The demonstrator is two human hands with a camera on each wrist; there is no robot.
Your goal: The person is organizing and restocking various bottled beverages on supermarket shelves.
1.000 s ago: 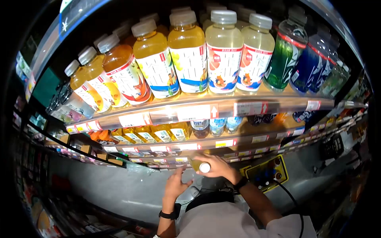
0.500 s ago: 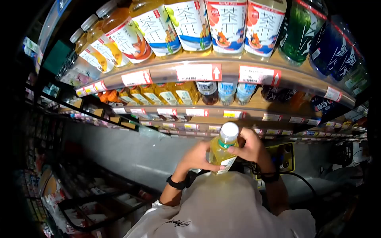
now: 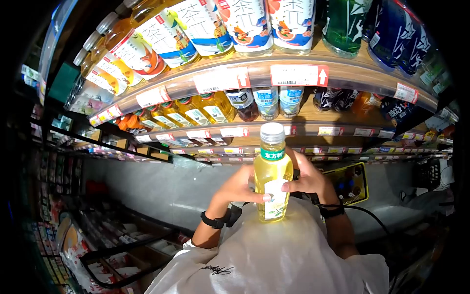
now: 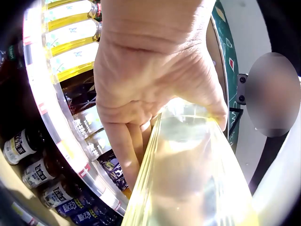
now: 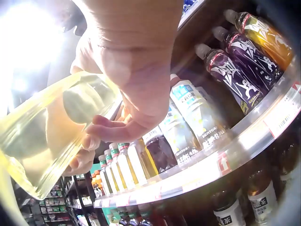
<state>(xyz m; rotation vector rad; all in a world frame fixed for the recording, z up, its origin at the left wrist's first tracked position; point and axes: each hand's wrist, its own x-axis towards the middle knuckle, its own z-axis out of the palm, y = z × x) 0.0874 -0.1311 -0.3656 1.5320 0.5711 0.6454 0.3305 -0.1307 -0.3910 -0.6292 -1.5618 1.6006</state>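
A clear bottle of pale yellow drink (image 3: 267,171), with a white cap and green neck band, stands nearly upright before the white shirt in the head view. My left hand (image 3: 239,185) grips its left side, thumb across the label. From the other side my right hand (image 3: 307,175) holds it, thumb on the label's right edge. The left wrist view shows the left hand (image 4: 155,80) against the see-through bottle (image 4: 188,174). In the right wrist view the right hand (image 5: 134,70) curls its fingers round the bottle (image 5: 51,127).
Behind the bottle, a curved shelf edge (image 3: 254,76) with price tags carries large tea bottles (image 3: 245,24). A lower shelf holds smaller yellow bottles (image 3: 215,108). A yellow-rimmed crate (image 3: 364,183) is on the floor at right, and a black-framed cart (image 3: 88,267) at lower left.
The left hand has come onto the bottle that only the right hand held a second ago. The bottle has risen and turned more upright, its label now facing the head camera.
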